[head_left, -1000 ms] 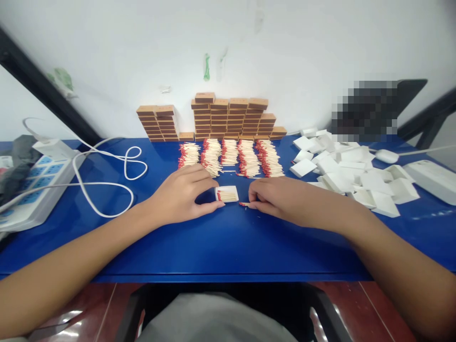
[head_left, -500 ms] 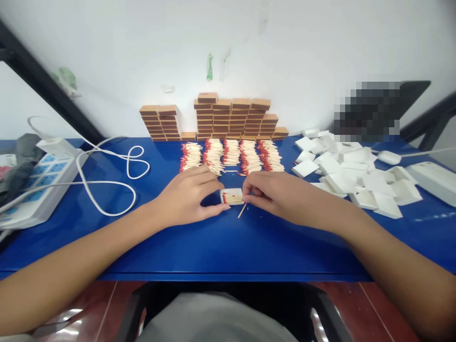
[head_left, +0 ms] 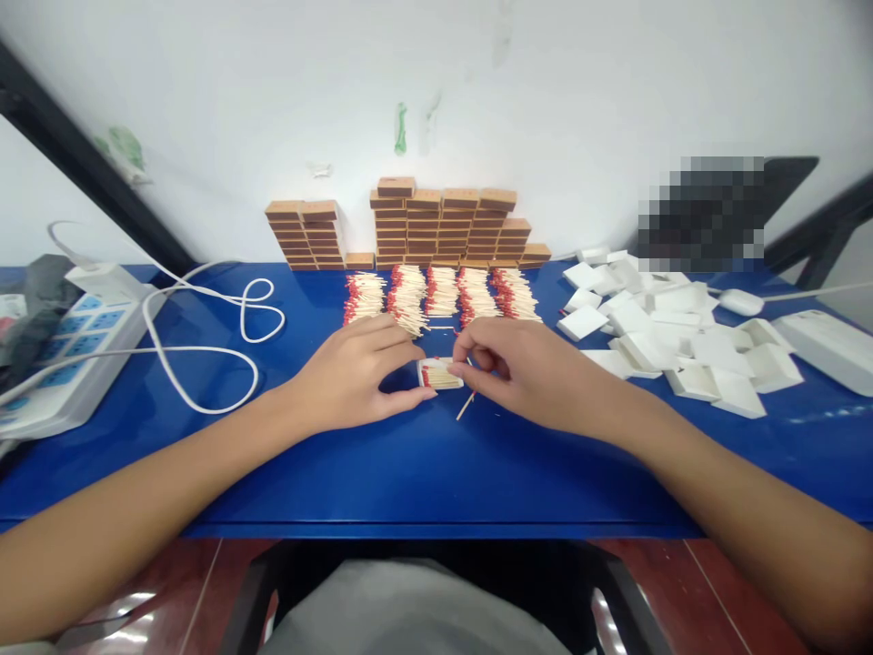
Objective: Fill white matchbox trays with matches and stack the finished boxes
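Observation:
A small white matchbox tray (head_left: 424, 371) with red-tipped matches (head_left: 445, 380) in it sits on the blue table between my hands. My left hand (head_left: 365, 375) grips its left end between thumb and fingers. Over the tray's right end, my right hand (head_left: 522, 371) has thumb and index finger drawn together in a pinch; whatever is between the fingertips is too small to make out. One loose match (head_left: 465, 407) lies slanted on the table just below the right fingers. Several bundles of matches (head_left: 442, 293) lie in a row behind the tray.
Stacked brown matchboxes (head_left: 450, 227) stand against the wall. To the right is a heap of empty white trays (head_left: 655, 318), with a white device (head_left: 828, 346) beyond it. At the left are a power strip (head_left: 88, 346) and a looping white cable (head_left: 160, 350).
My right hand has shifted slightly left and up, its fingertips now over the tray's right end. My left hand stays at the tray. The loose match remains on the table.

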`<state>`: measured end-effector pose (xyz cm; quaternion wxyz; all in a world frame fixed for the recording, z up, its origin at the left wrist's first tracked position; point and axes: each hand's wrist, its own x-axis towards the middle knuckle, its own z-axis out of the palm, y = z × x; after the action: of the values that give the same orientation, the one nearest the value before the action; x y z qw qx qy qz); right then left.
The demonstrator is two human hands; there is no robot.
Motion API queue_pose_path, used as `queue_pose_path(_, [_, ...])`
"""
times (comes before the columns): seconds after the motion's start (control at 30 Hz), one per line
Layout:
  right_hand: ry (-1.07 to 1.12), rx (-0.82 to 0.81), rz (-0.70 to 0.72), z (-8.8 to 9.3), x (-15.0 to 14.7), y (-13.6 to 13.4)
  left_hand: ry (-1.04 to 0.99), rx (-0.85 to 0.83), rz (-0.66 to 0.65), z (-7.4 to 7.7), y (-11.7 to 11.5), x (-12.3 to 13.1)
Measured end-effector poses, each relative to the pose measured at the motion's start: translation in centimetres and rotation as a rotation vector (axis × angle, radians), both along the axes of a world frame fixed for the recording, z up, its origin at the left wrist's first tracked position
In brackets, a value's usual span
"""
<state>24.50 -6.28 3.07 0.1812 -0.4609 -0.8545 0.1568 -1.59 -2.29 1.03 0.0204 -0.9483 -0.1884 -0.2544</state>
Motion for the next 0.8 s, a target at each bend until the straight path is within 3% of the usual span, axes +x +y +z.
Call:
queue_pose_path(0.23, [0.02, -0.004, 0.036, -0.7, -0.3, 0.1, 0.01, -0.031, 0.027, 0.0, -0.1, 0.0])
queue_pose_path(0.4, [-0.049, 0.019, -0.111, 0.2, 0.4, 0.7, 0.012, -0.028, 0.028, 0.1, 0.0, -0.1])
queue_pose_path(0.53, [-0.235, -0.109, -0.185, 0.1, 0.5, 0.9, 0.019, -0.018, 0.033, 0.0, 0.0, -0.1])
queue_pose_path(0.67, [-0.289, -0.228, -0.167, 0.2, 0.6, 0.9, 0.017, -0.01, 0.028, 0.0, 0.1, -0.1])
queue_pose_path(0.8, [-0.18, -0.064, -0.148, 0.1, 0.2, 0.6, 0.015, -0.028, 0.033, 0.0, 0.0, -0.1])
